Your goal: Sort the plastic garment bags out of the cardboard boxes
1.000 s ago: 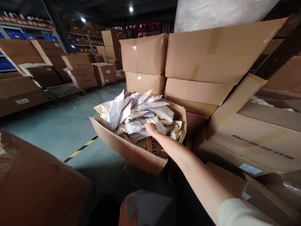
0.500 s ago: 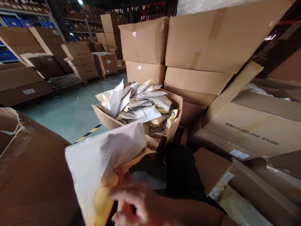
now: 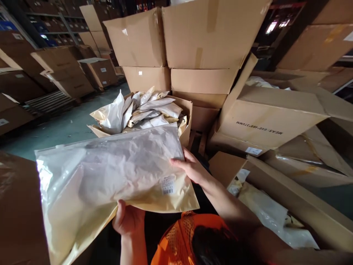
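Observation:
A large plastic zip bag [image 3: 110, 169], clear-white above and pale yellow below, is held up flat in front of me. A white barcode label [image 3: 167, 185] sits near its right lower part. My left hand [image 3: 128, 219] grips the bottom edge, thumb on the near face and fingers behind. At the right edge my right hand [image 3: 190, 165] pinches the bag, its thumb on top and the other fingers mostly hidden behind. Just beyond the bag stands an open carton [image 3: 189, 110] heaped with similar white and yellow bags [image 3: 149, 106].
Tall stacked cartons [image 3: 204, 40] rise behind the heaped one. At lower right, an open box [image 3: 300, 206] contains more plastic bags [image 3: 264, 209]. A printed carton [image 3: 273, 114] stands at right. Another brown carton [image 3: 19, 206] is close on the left. Pallets and shelving line the far left.
The bag has been turned to show its broad labelled face, and both hands now hold it; earlier only one hand showed at it. My view has swung to the right.

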Demonstrator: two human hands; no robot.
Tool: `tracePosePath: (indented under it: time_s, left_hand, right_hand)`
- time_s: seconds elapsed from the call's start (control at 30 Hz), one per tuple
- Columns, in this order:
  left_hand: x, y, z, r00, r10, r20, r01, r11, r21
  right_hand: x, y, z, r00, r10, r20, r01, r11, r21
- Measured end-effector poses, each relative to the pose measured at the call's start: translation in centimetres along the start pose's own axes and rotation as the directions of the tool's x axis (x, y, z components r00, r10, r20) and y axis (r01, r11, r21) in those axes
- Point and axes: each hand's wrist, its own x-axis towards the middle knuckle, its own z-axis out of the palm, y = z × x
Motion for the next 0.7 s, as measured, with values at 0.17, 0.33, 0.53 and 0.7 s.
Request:
tracePosePath:
  time_s: [0.17,0.33,0.53,0.7]
  left_hand:
    - [-0.1,0.0,0.4,1.0,-0.001,0.003,0.001,0.999,0.043]
    - [0.5,-0.3,-0.8,0.997,0.032,0.075,-0.035,0.999,0.038]
    - [1.0,-0.9,-2.7,0.987,0.02,0.161,-0.03,0.998,0.057]
    - [2.8,-0.4,-3.1,0.992,-0.11,0.064,0.096,0.975,0.2]
  right_hand:
    - [-0.3,-0.5,-0.3,1.0,-0.019,0.019,0.019,1.0,-0.021]
    - [-0.4,-0.6,-0.3,1.0,-0.025,0.007,0.025,0.999,-0.043]
    - [0.0,0.2,-0.3,0.999,-0.031,0.014,0.032,0.998,-0.06]
    - [0.0,3.1,-1.2,0.981,-0.192,0.005,0.19,0.966,-0.173]
